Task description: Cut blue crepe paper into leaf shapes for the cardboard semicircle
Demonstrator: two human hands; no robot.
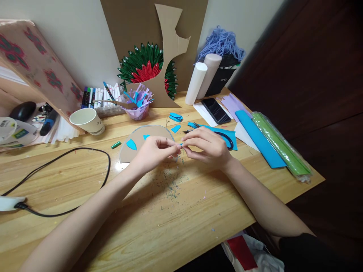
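Note:
A small blue paper piece [181, 144] is pinched between the fingertips of my left hand [157, 151] and my right hand [210, 145]. Most of the piece is hidden by the fingers. Under my left hand lies a rounded cardboard shape [129, 155] with blue cut-outs [131, 144] on it. Behind my right hand are dark-handled scissors [231, 141], partly covered, on a blue paper sheet [231, 135]. More blue cut pieces [176, 117] lie just beyond the hands.
A paper cup [87, 121], a purple tub of scraps [138, 111] and markers [99, 97] stand at the back left. A black cable [109, 166] loops on the left. Toward the right lie a phone [216, 110], a blue roll [261, 139] and a wrapped green roll [280, 145].

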